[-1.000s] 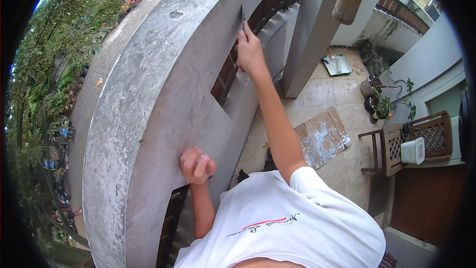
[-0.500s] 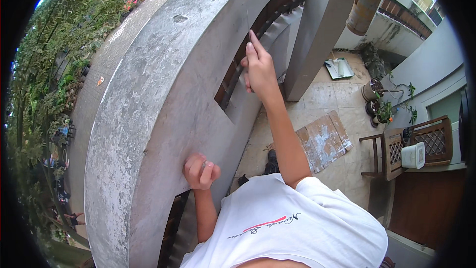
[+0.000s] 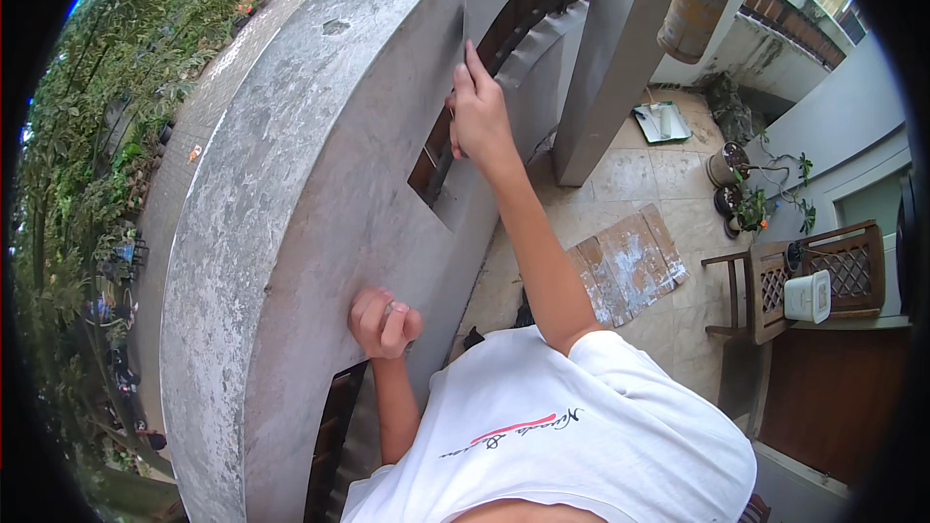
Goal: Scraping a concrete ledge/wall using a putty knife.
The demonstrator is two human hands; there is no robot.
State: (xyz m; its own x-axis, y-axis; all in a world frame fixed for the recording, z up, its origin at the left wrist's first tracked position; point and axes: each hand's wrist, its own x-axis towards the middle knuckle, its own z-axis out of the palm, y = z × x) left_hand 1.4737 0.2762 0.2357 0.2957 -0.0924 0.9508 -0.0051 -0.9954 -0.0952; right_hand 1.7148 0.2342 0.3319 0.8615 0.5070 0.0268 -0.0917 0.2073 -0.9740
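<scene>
A curved grey concrete wall (image 3: pixel 334 189) with a flaking top runs along my left side. Raised ahead, my right hand (image 3: pixel 480 116) is closed round a scraper (image 3: pixel 464 24), with the index finger stretched along it. Its thin metal blade shows nearly edge-on at the wall's inner face, above the long slot; the handle is hidden in my palm. Lower down, my left hand (image 3: pixel 385 324) is curled into a fist by the wall's inner face, above a second dark opening (image 3: pixel 334 436). Whether those fingers hold anything is hidden.
A grey pillar (image 3: pixel 615 68) and a rusty pipe (image 3: pixel 693 5) stand ahead. Paint-stained cardboard (image 3: pixel 630 264) and a white tray (image 3: pixel 663 123) lie on the tiled floor. To the right are potted plants (image 3: pixel 727 167) and a wooden chair (image 3: pixel 843 276) holding a white bucket (image 3: pixel 807 297).
My right hand has moved a little left and up with the scraper, whose blade now shows broader. The left hand stays closed by the wall, slightly shifted as the view moved.
</scene>
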